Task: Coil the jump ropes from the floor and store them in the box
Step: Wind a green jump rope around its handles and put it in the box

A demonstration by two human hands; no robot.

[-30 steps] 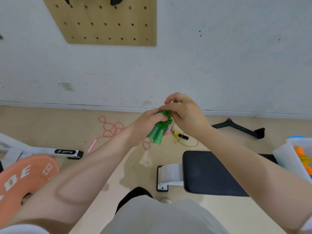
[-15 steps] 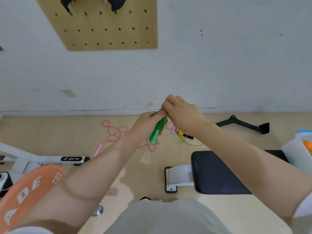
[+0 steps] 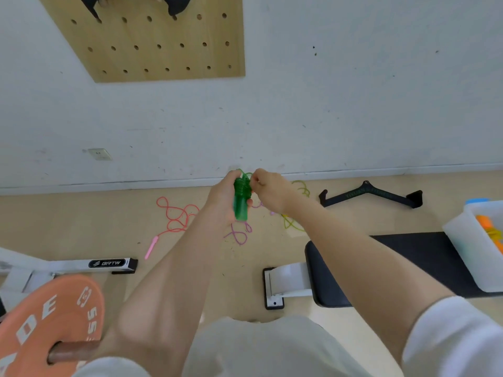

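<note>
The person holds a green jump rope [image 3: 241, 198] up in front of the chest: the left hand [image 3: 221, 198] is wrapped around its bunched handles, and the right hand [image 3: 268, 190] pinches the cord at the top, apparently finishing the wrap. At the right edge, the white box [image 3: 473, 257] on the black bench [image 3: 424, 257] already holds something orange and yellow, probably a stored rope. Three ropes lie loose on the floor near the wall: red [image 3: 177, 216], purple [image 3: 239, 234] and yellow-green [image 3: 292, 223]. The job looks roughly halfway, with this rope unboxed.
</note>
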